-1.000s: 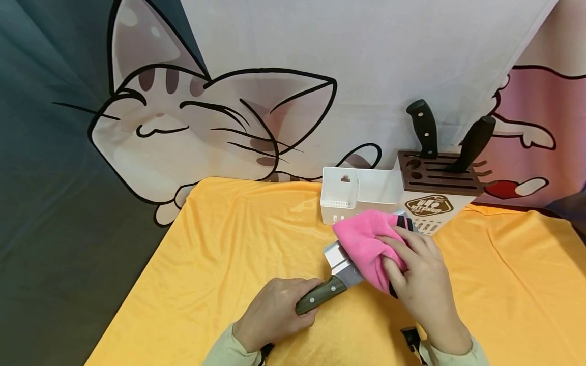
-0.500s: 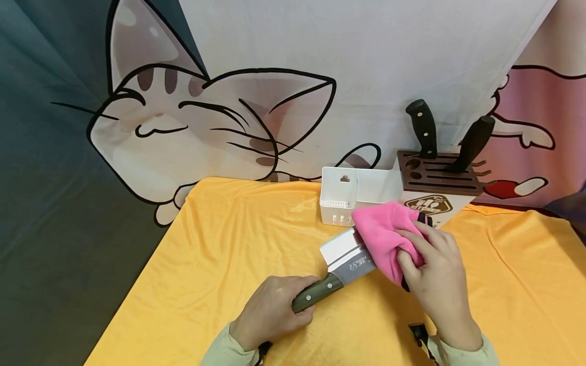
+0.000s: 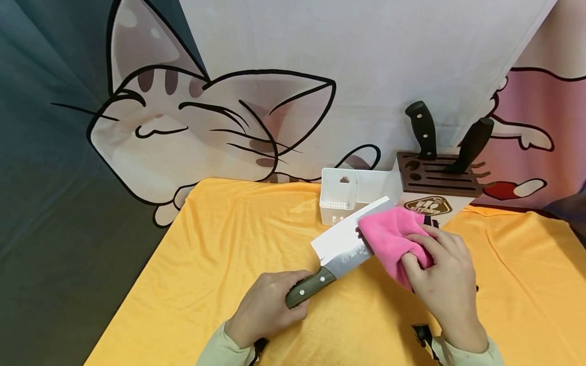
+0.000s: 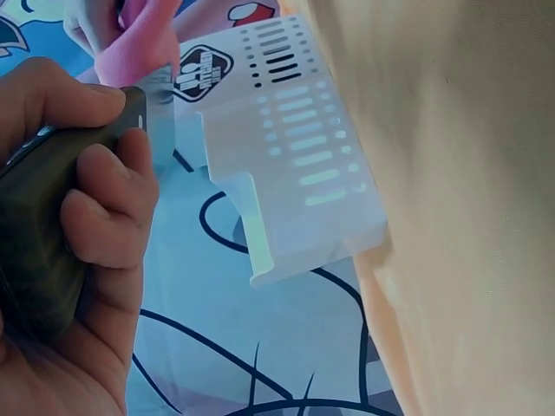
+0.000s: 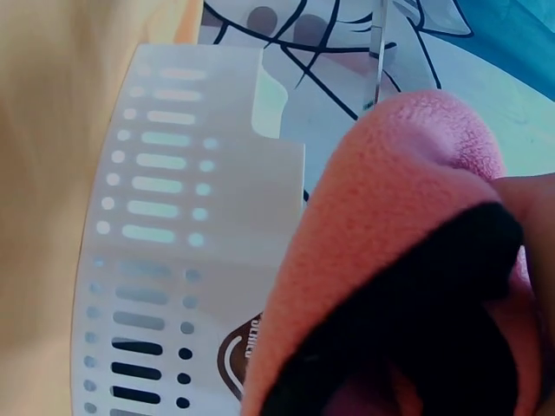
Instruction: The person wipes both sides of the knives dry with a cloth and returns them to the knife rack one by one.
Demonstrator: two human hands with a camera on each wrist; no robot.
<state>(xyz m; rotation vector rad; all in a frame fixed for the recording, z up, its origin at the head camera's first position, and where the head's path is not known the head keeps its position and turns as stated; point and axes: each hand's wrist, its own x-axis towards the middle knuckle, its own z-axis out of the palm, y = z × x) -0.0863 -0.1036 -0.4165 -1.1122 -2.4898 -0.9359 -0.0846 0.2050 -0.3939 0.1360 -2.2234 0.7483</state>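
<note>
My left hand (image 3: 271,305) grips the dark green handle (image 3: 311,287) of a cleaver, fingers curled round it as the left wrist view also shows. The broad shiny blade (image 3: 341,241) points up and to the right, tilted over the yellow cloth. In my right hand (image 3: 446,282) is a bunched pink cloth (image 3: 396,241) with a black edge, pinched between thumb and fingers. The pink cloth overlaps the blade's lower edge toward its far end. In the right wrist view the folded cloth (image 5: 390,199) fills much of the picture, and the blade (image 5: 375,52) shows edge-on behind it.
Behind the hands stands a white knife rack (image 3: 336,190) with a brown slotted top (image 3: 439,173). Two black-handled knives (image 3: 423,129) stand in its slots, and small hooks stick out on its right side. A yellow cloth (image 3: 247,234) covers the table; a cat-print curtain (image 3: 183,132) hangs behind.
My right hand has slid the pink cloth to the right along the blade, leaving more of the blade bare. The left hand has shifted slightly left with the cleaver, its blade turning flatter to view.
</note>
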